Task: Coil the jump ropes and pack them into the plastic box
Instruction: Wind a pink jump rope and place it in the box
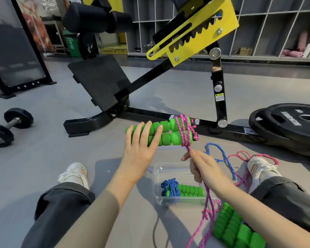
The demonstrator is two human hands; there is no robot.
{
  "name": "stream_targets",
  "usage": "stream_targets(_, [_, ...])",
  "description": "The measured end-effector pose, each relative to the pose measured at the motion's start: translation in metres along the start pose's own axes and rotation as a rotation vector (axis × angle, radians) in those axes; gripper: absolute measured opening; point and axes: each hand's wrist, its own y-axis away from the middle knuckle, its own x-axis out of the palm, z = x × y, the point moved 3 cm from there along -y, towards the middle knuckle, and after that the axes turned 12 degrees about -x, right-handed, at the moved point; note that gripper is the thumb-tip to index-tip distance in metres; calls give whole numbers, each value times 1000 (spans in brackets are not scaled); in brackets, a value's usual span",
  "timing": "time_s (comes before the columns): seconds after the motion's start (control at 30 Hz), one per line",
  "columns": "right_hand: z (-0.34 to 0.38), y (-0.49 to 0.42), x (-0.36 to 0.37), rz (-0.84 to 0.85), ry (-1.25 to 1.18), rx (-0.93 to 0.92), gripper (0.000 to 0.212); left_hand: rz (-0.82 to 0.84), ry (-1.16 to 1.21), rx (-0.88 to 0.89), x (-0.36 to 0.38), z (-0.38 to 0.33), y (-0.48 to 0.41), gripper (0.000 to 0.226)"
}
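My left hand (141, 142) grips two green foam handles (170, 133) held side by side above the floor. A pink rope (185, 133) is wound around their right end. My right hand (200, 167) pinches that pink rope just below the handles, and the slack runs down past my forearm to the floor. The clear plastic box (158, 178) sits on the floor between my legs and holds one coiled jump rope with blue cord (170, 187) and green handles. A loose blue rope (225, 160) lies beside my right shoe. Another pair of green handles (234, 228) lies under my right forearm.
A black and yellow gym bench frame (150, 115) stands just ahead. Black weight plates (293, 122) lie at the right, dumbbells (9, 126) at the left. My legs and white shoes (75, 174) flank the box. Grey shelving lines the back wall.
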Motion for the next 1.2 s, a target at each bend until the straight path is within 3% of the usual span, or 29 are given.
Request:
stream_targets(0.33, [70, 4, -4, 451, 397, -36, 23, 129, -107, -45, 8, 16, 13, 56])
stream_targets(0.5, [107, 6, -24, 536, 332, -43, 18, 126, -108, 10, 11, 14, 19, 51])
stream_targets(0.73, [117, -3, -41, 326, 256, -232, 31, 185, -37, 170, 7, 1, 21, 56])
stream_targets(0.97, [77, -22, -63, 28, 180, -183, 34, 137, 115, 295, -8, -13, 18, 49])
stream_targets(1.1, [54, -26, -68, 5, 153, -136, 31, 61, 173, 294, -12, -26, 14, 56])
stream_targets(1.2, [34, -23, -63, -11, -5, -81, 30, 14, 212, 228, -14, -31, 8, 51])
